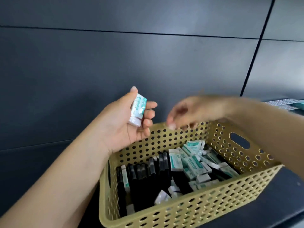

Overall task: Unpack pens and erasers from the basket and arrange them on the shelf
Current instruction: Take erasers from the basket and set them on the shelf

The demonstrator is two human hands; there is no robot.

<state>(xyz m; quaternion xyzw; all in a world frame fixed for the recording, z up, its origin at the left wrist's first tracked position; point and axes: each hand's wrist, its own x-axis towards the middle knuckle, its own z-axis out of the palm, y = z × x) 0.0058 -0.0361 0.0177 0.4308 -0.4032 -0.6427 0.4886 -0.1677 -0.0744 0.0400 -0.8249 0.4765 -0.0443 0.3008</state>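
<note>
Head view: left hand (125, 122) at frame centre, fingers (150, 114) curled round erasers (137, 109); right hand (189, 112) blurred over basket (181, 211), grasp impossible to tell. Best to gather more erasers (189, 160) from lower right, leaving pens (144, 175).

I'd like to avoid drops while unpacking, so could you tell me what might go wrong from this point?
1. The left hand holds a small stack of erasers loosely in curled fingers above the shelf, outside the basket; one could slip out.
2. The right hand is motion-blurred near the basket's back rim and might knock it.
</note>
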